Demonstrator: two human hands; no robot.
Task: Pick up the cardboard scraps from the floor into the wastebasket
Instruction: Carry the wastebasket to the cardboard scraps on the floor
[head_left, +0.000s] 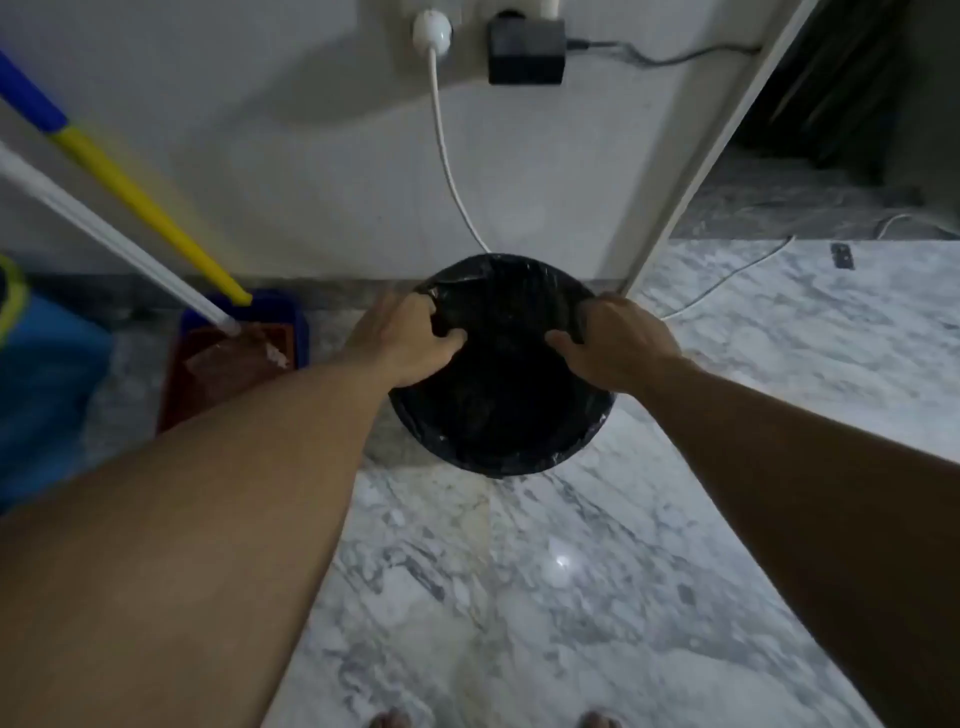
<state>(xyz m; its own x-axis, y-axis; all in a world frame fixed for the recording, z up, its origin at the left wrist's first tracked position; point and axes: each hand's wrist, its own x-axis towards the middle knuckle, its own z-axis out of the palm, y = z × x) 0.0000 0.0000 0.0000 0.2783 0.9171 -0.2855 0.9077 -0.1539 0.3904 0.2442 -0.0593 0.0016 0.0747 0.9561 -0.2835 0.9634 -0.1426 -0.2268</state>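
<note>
A round wastebasket (501, 415) lined with a black plastic bag stands on the marble floor against the wall, straight ahead of me. My left hand (402, 340) grips the bag's rim on the left side. On the right side, my right hand (615, 340) pinches the rim the same way. The inside of the basket is dark and I cannot make out what it holds. No cardboard scraps show on the floor in this view.
A red dustpan (228, 364) with a white handle and a yellow-and-blue broom handle (130, 182) lean at the left, next to a blue bag (47, 384). A white cable (447, 156) hangs from a wall socket behind the basket. A doorway (831, 130) opens at the right.
</note>
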